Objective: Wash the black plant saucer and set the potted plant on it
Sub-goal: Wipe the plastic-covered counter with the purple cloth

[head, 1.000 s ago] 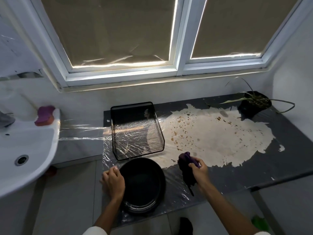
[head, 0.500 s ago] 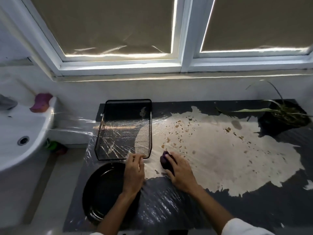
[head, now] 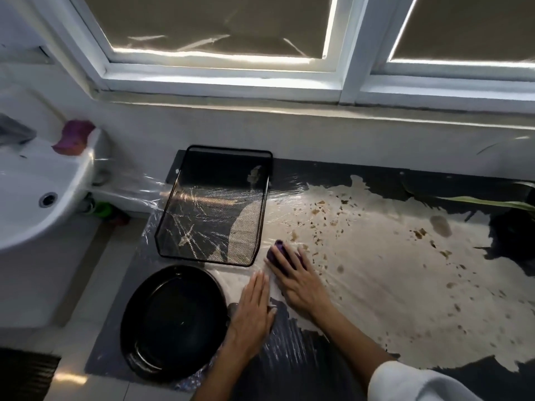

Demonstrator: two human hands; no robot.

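Note:
The round black plant saucer lies flat at the front left of the dark, film-covered table. My left hand rests flat on the table just right of the saucer, fingers together, holding nothing. My right hand presses a purple cloth onto the pale worn patch of the tabletop. The potted plant stands at the far right edge, mostly cut off, with long green leaves reaching left.
A black mesh tray wrapped in plastic film sits behind the saucer. A white sink with a purple sponge on its rim is at the left. A windowsill and wall bound the back.
My left hand has left the saucer and now lies flat on the table beside it. My right hand carried the purple cloth forward onto the pale patch and presses it down.

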